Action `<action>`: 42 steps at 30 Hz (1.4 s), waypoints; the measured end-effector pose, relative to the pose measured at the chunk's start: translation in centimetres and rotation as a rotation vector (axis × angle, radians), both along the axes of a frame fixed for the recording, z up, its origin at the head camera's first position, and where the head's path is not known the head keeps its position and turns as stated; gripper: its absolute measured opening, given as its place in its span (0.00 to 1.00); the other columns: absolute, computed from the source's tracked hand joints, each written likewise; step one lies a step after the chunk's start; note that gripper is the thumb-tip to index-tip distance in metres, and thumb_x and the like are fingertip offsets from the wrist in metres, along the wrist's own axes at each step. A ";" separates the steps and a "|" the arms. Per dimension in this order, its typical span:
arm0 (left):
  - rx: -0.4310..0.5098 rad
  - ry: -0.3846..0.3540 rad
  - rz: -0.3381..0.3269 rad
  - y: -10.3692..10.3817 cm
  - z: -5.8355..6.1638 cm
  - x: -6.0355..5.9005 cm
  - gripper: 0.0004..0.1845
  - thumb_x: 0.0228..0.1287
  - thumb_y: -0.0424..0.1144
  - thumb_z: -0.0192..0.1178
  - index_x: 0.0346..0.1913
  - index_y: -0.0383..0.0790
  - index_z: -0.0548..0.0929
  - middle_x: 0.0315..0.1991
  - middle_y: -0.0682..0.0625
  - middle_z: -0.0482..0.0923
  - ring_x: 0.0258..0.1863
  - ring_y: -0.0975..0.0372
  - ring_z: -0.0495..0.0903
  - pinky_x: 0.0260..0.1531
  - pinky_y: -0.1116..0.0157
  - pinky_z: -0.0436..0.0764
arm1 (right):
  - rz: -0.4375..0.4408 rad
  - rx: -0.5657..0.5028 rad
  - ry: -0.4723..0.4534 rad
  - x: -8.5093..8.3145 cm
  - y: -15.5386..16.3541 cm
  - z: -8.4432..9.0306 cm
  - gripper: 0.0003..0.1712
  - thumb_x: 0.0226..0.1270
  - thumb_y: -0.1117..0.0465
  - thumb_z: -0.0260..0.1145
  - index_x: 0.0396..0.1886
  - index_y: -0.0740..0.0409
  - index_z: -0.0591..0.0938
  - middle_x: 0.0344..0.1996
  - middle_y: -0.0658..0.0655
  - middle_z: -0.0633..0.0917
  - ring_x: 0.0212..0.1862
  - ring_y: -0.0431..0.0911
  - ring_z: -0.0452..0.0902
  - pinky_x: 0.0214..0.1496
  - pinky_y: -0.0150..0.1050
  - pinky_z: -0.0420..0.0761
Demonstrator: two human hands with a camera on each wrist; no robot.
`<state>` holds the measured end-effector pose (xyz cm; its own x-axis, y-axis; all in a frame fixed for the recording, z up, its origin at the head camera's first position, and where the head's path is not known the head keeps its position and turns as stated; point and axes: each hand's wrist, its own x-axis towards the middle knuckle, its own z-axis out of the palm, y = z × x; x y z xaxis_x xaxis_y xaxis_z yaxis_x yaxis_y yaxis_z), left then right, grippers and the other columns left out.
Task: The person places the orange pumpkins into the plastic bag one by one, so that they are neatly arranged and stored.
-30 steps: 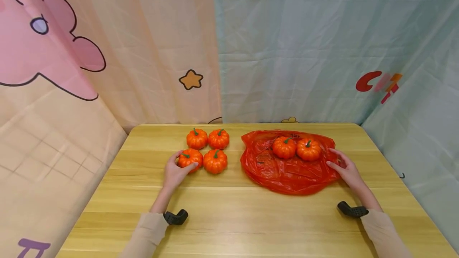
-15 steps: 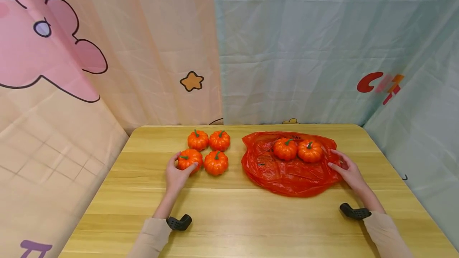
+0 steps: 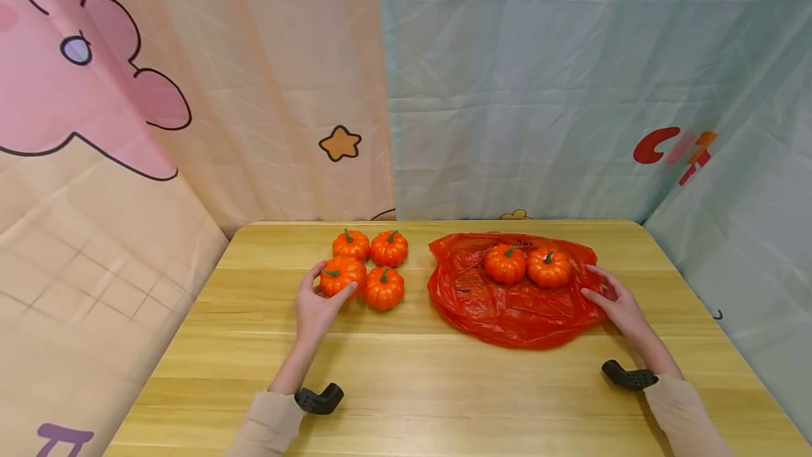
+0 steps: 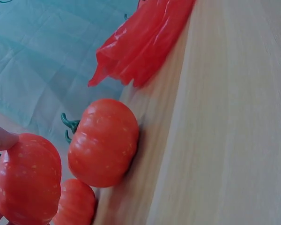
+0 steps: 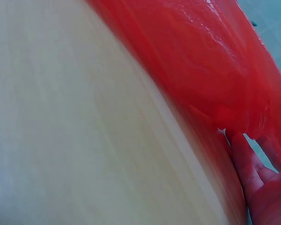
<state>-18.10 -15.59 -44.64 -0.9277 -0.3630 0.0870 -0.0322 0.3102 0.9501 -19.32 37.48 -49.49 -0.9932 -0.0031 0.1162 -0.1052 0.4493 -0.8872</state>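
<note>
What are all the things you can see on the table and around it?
small pumpkins: four, orange with green stems, grouped on the table's left half; one of them, the held pumpkin, is in the left hand.
bagged pumpkins: two, orange, side by side on the plastic bag.
plastic bag: one, red, crumpled on the table's right half.
table: one, light wood.
curtains: pink cartoon print at left, pale green at right, behind the table.
left hand: grips the held pumpkin.
right hand: rests on the plastic bag's right edge.

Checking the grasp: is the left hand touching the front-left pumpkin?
Touching. The head view shows the left hand with fingers curled round the front-left pumpkin; the left wrist view shows a fingertip on it.
</note>
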 end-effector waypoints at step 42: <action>0.036 0.125 -0.347 13.8 2.6 -1.5 0.39 0.43 0.43 0.76 0.63 0.44 0.74 0.60 0.43 0.73 0.47 0.51 0.76 0.47 0.56 0.79 | 0.003 -0.004 0.009 -0.1 0.3 -0.4 0.33 0.72 0.54 0.58 0.72 0.61 0.61 0.62 0.44 0.67 0.49 0.18 0.63 0.48 0.12 0.68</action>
